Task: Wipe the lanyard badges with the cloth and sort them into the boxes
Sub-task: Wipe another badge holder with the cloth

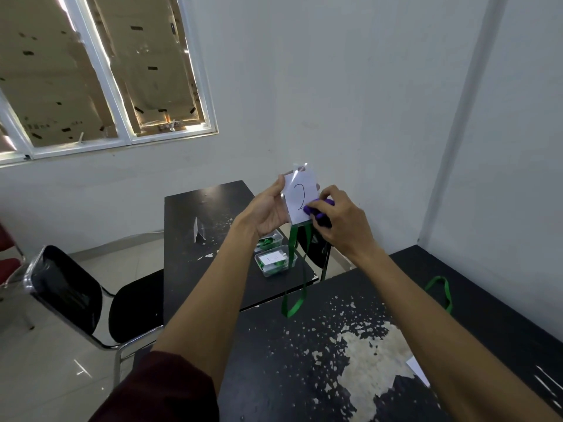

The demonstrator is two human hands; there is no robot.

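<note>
Steadying clear plastic badge point(300, 190), card marked 2: left hand point(269, 208) pinches its edge so right hand point(342, 222), fingers point(330, 194) gripping purple cloth point(313, 208), can rub its face.

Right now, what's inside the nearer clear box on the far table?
The clear box holds a white card lying on bunched green lanyards. Whatever sits beneath the card is covered.
</note>
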